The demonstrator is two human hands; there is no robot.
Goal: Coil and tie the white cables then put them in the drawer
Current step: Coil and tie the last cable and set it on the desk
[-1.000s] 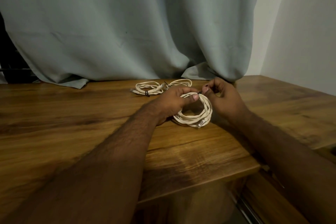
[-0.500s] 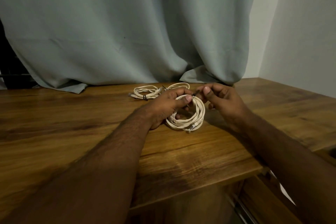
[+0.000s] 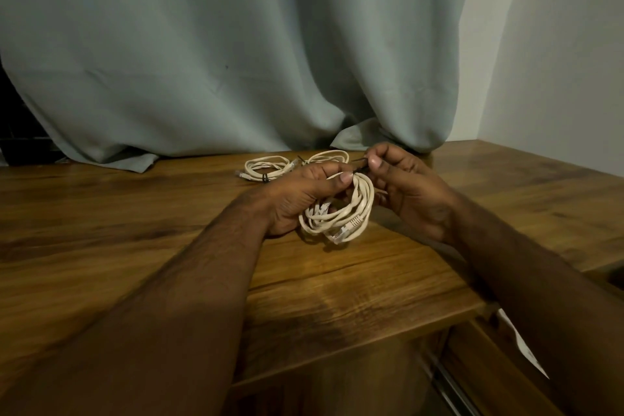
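A coiled white cable (image 3: 351, 213) with clear plug ends hangs just above the wooden table (image 3: 135, 246). My left hand (image 3: 300, 196) grips the top of the coil, thumb across the loops. My right hand (image 3: 405, 189) pinches a thin dark tie (image 3: 359, 165) at the coil's top, between thumb and forefinger. Behind my hands lie two more coiled white cables: one (image 3: 266, 167) bound with a black tie and another (image 3: 329, 156) partly hidden by my left hand.
A grey-green curtain (image 3: 236, 61) hangs onto the table's back edge. A white wall (image 3: 557, 61) stands at the right. The open drawer (image 3: 472, 365) shows at the lower right under the table's front edge, with a white slip of paper (image 3: 520, 344) in it.
Both hands have lifted the coil slightly and tilted it more upright. My right hand has drawn the dark tie up at the coil's top. The camera has dipped a little.
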